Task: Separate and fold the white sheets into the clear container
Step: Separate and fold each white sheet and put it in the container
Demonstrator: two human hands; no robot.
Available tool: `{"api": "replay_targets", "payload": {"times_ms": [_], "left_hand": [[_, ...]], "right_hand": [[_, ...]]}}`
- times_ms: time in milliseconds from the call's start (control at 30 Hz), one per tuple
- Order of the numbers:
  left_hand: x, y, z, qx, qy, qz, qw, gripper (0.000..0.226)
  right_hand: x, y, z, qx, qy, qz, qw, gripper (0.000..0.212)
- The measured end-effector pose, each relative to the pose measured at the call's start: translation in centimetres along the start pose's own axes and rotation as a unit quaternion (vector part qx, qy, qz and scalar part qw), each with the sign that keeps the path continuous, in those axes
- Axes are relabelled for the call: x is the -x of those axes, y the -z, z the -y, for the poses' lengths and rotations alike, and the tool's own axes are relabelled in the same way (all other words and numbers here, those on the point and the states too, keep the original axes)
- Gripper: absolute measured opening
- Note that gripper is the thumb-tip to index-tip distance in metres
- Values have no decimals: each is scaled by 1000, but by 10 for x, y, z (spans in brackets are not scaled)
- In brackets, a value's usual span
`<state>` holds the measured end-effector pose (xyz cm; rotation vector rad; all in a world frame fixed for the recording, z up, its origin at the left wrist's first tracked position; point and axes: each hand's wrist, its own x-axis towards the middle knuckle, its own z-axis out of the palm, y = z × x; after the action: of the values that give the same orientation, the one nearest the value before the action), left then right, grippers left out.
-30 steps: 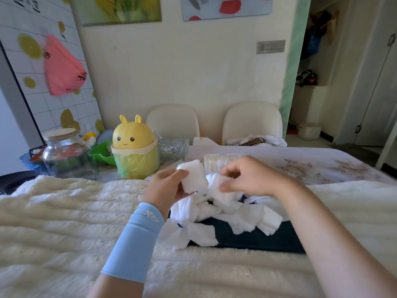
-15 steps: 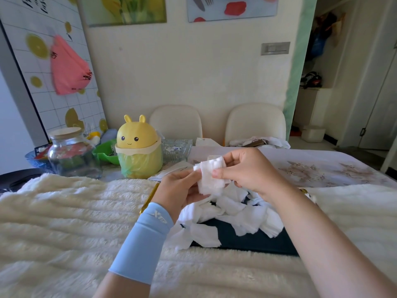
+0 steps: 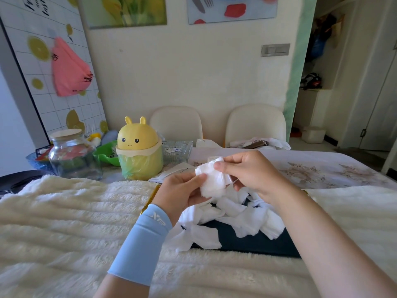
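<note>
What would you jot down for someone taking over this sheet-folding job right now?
Left hand: grips the lower side of one white sheet, held up over the pile.
Right hand: pinches the same sheet's top edge.
Pile of white sheets: loose and crumpled on the dark mat, under the hands.
Done: cannot tell. Which clear container is meant is not plain, and no folded sheets show.
Left: fold this sheet, store it, then work through the pile.

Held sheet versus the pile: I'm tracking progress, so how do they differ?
The held sheet is raised, pinched between left hand and right hand; the pile lies on the dark mat. The held sheet is one small bunch; the pile is many overlapping pieces. Both are white and crumpled.
</note>
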<state>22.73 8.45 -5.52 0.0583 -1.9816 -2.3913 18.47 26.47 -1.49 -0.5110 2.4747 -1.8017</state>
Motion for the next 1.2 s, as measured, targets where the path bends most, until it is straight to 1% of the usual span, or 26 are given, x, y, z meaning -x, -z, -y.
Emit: {"api": "replay_targets", "payload": {"times_ms": [100,167,267,300,367,400,467,567,633,767,833,900,933,1000,1033,1100,1133,1167,1200], "left_hand": [[2,-1,-4,82,29,-2,996,19],[2,-1,-5,126,45,-3,991,16],[0,1,-4,148,47,-29,988,15],[-1,2,-4,147,44,-37,987,15],[-1,2,-4,138,38,-45,989,14],[-1,1,-4,130,35,-42,990,13],[0,-2,-3,114,29,-35,992,14],[1,-4,-3,103,27,-15,994,21],[2,-4,-4,103,28,-3,994,23],[3,-5,-5,95,32,18,995,27],[3,-5,-6,93,34,25,995,29],[3,-5,-6,87,37,35,995,34],[3,-5,-6,74,38,40,996,39],[4,-5,-5,25,31,38,999,48],[4,-4,-3,6,26,26,999,48],[1,-1,0,-4,20,-15,1000,33],[0,1,0,1,19,-39,999,25],[-1,3,0,7,19,-62,998,19],[-1,5,0,14,17,-79,997,16]], "right_hand": [[-3,3,-5,-124,-53,34,990,18],[-5,3,-8,-158,-69,11,985,16],[-8,10,-7,-168,-58,-90,980,10],[-8,13,-5,-185,-49,-97,977,9],[-6,15,1,-208,-22,-60,976,9],[-3,12,5,-188,-6,-39,981,10],[2,2,8,-104,20,-18,994,10],[3,-10,5,-4,50,-53,997,8],[1,-12,0,23,59,-76,995,9],[-3,-10,-6,72,64,-97,991,14],[-4,-9,-5,62,50,-92,993,24],[-5,-10,-6,18,11,-49,999,38],[-4,-11,-6,10,2,-33,999,40],[-5,-13,-8,21,6,-19,1000,35],[-6,-13,-9,25,10,-15,1000,31],[-8,-8,-15,37,9,-19,999,23],[-9,-4,-19,83,4,-27,996,21],[-11,0,-24,168,1,-29,985,23],[-13,4,-30,268,-6,-19,963,23]]}}
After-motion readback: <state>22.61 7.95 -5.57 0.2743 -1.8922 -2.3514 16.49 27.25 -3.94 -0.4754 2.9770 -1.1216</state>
